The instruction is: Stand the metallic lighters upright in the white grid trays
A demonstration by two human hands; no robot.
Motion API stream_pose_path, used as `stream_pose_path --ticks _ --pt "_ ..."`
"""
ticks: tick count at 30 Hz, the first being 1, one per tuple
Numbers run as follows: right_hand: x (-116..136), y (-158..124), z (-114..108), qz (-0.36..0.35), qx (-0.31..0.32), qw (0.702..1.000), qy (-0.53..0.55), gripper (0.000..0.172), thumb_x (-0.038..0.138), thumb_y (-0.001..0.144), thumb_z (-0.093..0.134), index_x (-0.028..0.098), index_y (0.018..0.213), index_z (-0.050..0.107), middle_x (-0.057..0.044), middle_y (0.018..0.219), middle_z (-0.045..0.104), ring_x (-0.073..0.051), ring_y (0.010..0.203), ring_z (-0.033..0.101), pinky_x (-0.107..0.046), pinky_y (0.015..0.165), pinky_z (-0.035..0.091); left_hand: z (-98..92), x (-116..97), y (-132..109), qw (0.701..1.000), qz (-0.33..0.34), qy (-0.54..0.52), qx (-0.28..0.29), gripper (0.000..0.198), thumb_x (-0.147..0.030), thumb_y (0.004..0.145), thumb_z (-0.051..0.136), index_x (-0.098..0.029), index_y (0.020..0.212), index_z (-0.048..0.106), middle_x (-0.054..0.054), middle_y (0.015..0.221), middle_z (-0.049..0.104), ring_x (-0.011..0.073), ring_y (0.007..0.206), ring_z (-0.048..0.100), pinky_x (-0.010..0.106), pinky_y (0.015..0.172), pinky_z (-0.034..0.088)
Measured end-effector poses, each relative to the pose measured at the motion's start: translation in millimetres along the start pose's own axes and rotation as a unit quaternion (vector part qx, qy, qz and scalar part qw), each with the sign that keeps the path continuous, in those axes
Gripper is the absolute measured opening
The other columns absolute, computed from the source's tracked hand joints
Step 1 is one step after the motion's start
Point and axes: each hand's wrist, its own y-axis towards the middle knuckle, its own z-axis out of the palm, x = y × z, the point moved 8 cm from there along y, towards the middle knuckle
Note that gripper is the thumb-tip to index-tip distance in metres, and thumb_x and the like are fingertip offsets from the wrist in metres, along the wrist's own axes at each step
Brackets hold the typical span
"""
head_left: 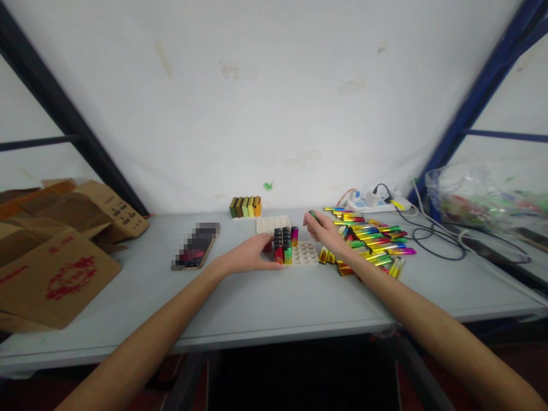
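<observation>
My left hand (252,254) curves around the left end of a white tray with round holes (305,254), thumb along the front and fingers behind. Black-topped lighters (282,245) in red, green and other colours stand upright in its left part. A single purple and yellow lighter (294,236) stands a little to their right. Above the tray's right side, my right hand (323,231) is closed on a lighter (314,214) with a dark green end showing. Beside it, shiny coloured lighters (372,240) lie in a loose pile.
Behind the tray lie another white holed tray (273,224) and a block of upright lighters (245,206). A phone (197,245) lies left, near cardboard boxes (60,274). A power strip (372,201), cables (440,242) and a clear plastic bag (483,200) are at right.
</observation>
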Motion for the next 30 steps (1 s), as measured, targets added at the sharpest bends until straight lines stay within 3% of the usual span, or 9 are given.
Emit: stream_pose_path --ticks 4,13,18,24,27,30 --pt "3.0 -1.7 -6.4 -0.013 -0.060 0.991 -0.120 0.056 0.065 0.094 0.049 0.023 0.059 0.039 0.004 0.055 0.039 -0.013 0.055 0.039 -0.028 0.055 0.030 -1.0 -2.7 -0.2 1.000 -0.001 0.001 0.004 0.066 -0.073 0.072 0.072 -0.017 0.105 0.063 0.012 0.107 0.069 0.0304 0.094 0.064 0.038 0.080 0.050" --pt "5.0 -4.2 -5.4 -0.005 -0.077 0.984 -0.161 0.036 0.038 0.089 0.047 0.023 0.056 0.041 0.003 0.053 0.043 -0.014 0.056 0.041 -0.028 0.055 0.027 -1.7 -2.6 -0.1 1.000 -0.005 -0.010 0.000 0.065 -0.072 0.071 0.074 -0.017 0.105 0.063 0.011 0.104 0.069 0.0303 0.092 0.065 0.038 0.080 0.051" --pt "8.1 -4.1 -5.6 -0.018 -0.076 0.982 -0.171 0.043 0.048 0.095 0.049 0.023 0.061 0.042 0.003 0.057 0.046 -0.015 0.059 0.045 -0.028 0.058 0.034 -0.6 0.1 -0.2 1.000 0.000 -0.008 0.003 0.065 -0.072 0.072 0.074 -0.017 0.104 0.063 0.012 0.106 0.069 0.0308 0.094 0.065 0.037 0.079 0.051" --pt "8.8 -2.9 -7.5 -0.027 -0.050 0.991 -0.120 0.038 0.062 0.099 0.045 0.025 0.092 0.051 0.002 0.075 0.057 -0.016 0.063 0.055 -0.027 0.058 0.046 -1.0 -1.7 -0.2 1.000 0.000 0.003 0.007 0.066 -0.073 0.073 0.072 -0.016 0.105 0.062 0.013 0.107 0.069 0.0308 0.094 0.065 0.038 0.080 0.050" --pt "21.1 -2.3 -13.0 -0.086 -0.057 0.982 -0.158 0.039 0.061 0.098 0.049 0.024 0.092 0.057 -0.005 0.093 0.062 -0.020 0.082 0.061 -0.029 0.066 0.051 -1.2 -2.7 -0.4 1.000 -0.002 0.002 0.010 0.068 -0.073 0.073 0.072 -0.015 0.108 0.063 0.014 0.109 0.069 0.0315 0.096 0.065 0.038 0.081 0.050" --pt "31.3 -3.1 -14.6 -0.120 -0.053 0.961 -0.243 0.041 0.059 0.099 0.051 0.022 0.082 0.061 -0.005 0.085 0.063 -0.020 0.081 0.060 -0.029 0.069 0.048 -1.1 -2.3 -0.5 1.000 -0.002 0.005 0.009 0.070 -0.073 0.073 0.073 -0.015 0.111 0.062 0.015 0.114 0.068 0.0327 0.100 0.064 0.039 0.083 0.051"
